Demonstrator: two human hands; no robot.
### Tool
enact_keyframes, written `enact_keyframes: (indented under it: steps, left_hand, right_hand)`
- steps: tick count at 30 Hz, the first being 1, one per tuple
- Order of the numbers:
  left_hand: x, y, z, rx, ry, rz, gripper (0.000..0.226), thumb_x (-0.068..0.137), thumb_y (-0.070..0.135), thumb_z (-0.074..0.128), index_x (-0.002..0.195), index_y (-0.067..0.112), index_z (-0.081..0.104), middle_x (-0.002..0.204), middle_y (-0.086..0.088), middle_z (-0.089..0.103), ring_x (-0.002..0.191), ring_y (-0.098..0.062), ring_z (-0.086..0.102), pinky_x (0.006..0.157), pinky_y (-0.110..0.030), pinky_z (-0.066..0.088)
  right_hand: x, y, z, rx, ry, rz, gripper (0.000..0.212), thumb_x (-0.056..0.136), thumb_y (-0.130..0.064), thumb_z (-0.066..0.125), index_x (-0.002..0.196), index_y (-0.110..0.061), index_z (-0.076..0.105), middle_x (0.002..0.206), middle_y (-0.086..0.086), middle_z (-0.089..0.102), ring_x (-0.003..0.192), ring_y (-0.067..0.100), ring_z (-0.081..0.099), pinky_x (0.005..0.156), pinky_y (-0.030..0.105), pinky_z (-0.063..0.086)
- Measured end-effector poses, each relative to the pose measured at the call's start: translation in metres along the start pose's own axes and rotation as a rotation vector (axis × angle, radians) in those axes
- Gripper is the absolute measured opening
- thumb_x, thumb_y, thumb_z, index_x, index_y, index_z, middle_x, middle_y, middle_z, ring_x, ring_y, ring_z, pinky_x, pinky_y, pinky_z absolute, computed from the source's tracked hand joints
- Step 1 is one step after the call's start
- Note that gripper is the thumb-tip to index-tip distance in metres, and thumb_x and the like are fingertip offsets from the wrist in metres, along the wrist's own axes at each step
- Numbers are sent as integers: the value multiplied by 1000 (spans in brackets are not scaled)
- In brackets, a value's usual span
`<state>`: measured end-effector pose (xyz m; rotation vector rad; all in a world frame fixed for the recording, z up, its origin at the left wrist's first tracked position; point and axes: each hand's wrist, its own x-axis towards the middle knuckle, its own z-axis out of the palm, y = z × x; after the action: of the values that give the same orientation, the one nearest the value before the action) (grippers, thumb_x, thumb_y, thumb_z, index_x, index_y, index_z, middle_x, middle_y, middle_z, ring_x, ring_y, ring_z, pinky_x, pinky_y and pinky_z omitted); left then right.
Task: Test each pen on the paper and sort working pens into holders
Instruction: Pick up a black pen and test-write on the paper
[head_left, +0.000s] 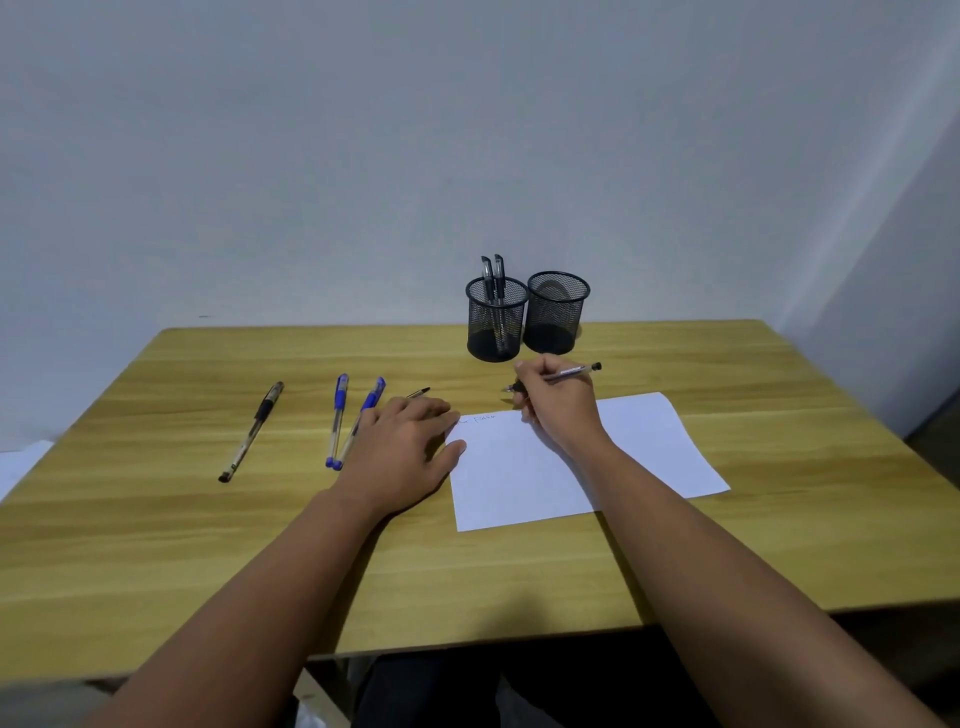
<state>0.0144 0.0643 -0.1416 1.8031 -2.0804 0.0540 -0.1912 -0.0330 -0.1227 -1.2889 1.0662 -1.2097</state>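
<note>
Wooden table (156, 545), filling the lower half of the frame, against a plain pale wall.

Paper (519, 478): one white sheet, centre right. Faint handwriting along its upper left edge, too small to read.

Right hand (558, 402): above the sheet's upper edge, fingers curled around a black pen (571, 373) held in writing position, tip pointing left, just off the paper's top edge.

Left hand (402, 452): flat on the table, fingers relaxed and straight, holding nothing; thumb touching the paper's left edge. A pen tip (418, 393) shows beyond its fingertips.

Left holder (496, 327): black mesh cup, centre of frame, containing two black-capped pens (492, 275), upright.

Right holder (556, 317): matching mesh cup, touching the first; no pens showing.

Loose pens, left of centre: one black-grip pen (252, 431); two blue-capped pens (337, 415), their lower ends meeting.

No brand markings legible.
</note>
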Motion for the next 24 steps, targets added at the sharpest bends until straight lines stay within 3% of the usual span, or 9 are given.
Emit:
enact_keyframes:
  steps: [6, 9, 12, 15, 18, 21, 24]
  left_hand:
    - [-5, 4, -1, -11, 49, -28, 56, 93, 61, 42, 136, 32, 62, 144, 15, 56, 137, -13, 43, 109, -44, 30]
    - [-5, 4, -2, -13, 27, -35, 59, 93, 67, 42, 138, 33, 60, 147, 16, 54, 138, -13, 41, 110, -44, 29]
    - [-6, 5, -2, -15, 23, -33, 63, 91, 72, 44, 139, 34, 59, 147, 17, 53, 138, -12, 41, 110, -45, 30]
    - [-5, 5, -2, -19, 31, -34, 63, 89, 72, 47, 138, 34, 60, 145, 17, 54, 138, -12, 42, 109, -45, 30]
    - [-5, 4, -2, -20, 34, -37, 64, 88, 73, 45, 137, 35, 61, 144, 17, 55, 137, -12, 42, 108, -44, 31]
    - [-4, 4, -2, -21, 31, -38, 65, 87, 73, 44, 138, 35, 60, 145, 17, 55, 136, -12, 42, 109, -45, 31]
    - [-4, 5, -2, -15, 30, -40, 65, 88, 72, 42, 138, 35, 59, 145, 17, 54, 137, -12, 41, 109, -45, 30]
  right_hand:
    - [-5, 0, 2, -105, 19, -66, 39, 98, -20, 76, 71, 5, 60, 58, 11, 61, 54, 20, 62, 53, 31, 53]
    - [-7, 0, 2, -145, 17, -77, 44, 98, -25, 76, 73, 7, 60, 60, 20, 63, 58, 32, 66, 55, 34, 54]
    - [-8, 2, 3, -193, 38, -48, 45, 96, -28, 78, 70, 2, 57, 56, 12, 61, 53, 22, 60, 52, 32, 49]
    - [-6, 5, 2, -271, 65, -61, 47, 92, -29, 79, 61, -9, 51, 52, 5, 55, 53, 23, 57, 56, 35, 51]
    - [-7, 4, 2, -279, 63, -19, 45, 93, -21, 74, 56, -16, 50, 51, 8, 60, 49, 24, 59, 53, 33, 49]
    - [-10, 3, 2, -299, 24, -32, 40, 94, -16, 72, 60, -9, 53, 50, 13, 60, 42, 21, 55, 46, 26, 43]
    - [-10, 2, 2, -324, 17, -36, 36, 95, -16, 73, 68, 2, 57, 51, 12, 61, 42, 18, 55, 47, 28, 46]
